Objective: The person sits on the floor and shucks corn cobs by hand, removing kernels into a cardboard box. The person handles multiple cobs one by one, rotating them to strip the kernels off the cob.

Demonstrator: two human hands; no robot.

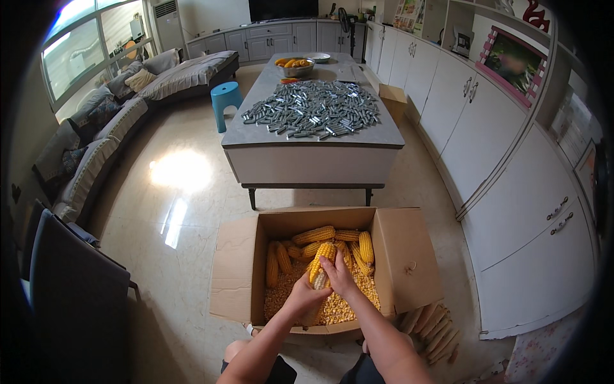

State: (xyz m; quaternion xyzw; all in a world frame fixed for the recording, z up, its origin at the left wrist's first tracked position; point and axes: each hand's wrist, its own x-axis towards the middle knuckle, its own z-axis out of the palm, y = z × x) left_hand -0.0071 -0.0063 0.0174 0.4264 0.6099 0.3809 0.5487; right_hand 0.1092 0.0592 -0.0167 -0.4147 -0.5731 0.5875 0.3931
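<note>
An open cardboard box (403,262) sits on the floor in front of me, holding several yellow corn cobs and a heap of loose kernels (339,308). Both hands grip one partly stripped corn cob (320,260) over the kernels. My left hand (306,296) wraps the bare lower end of the cob. My right hand (339,276) clasps it just above, beside the part that still has kernels.
Bare stripped cobs (435,329) lie on the floor right of the box. A grey table (313,137) beyond carries several small grey cylinders and a bowl of corn (295,66). A blue stool (226,99), sofas at left, white cabinets at right, a dark chair (70,288) near left.
</note>
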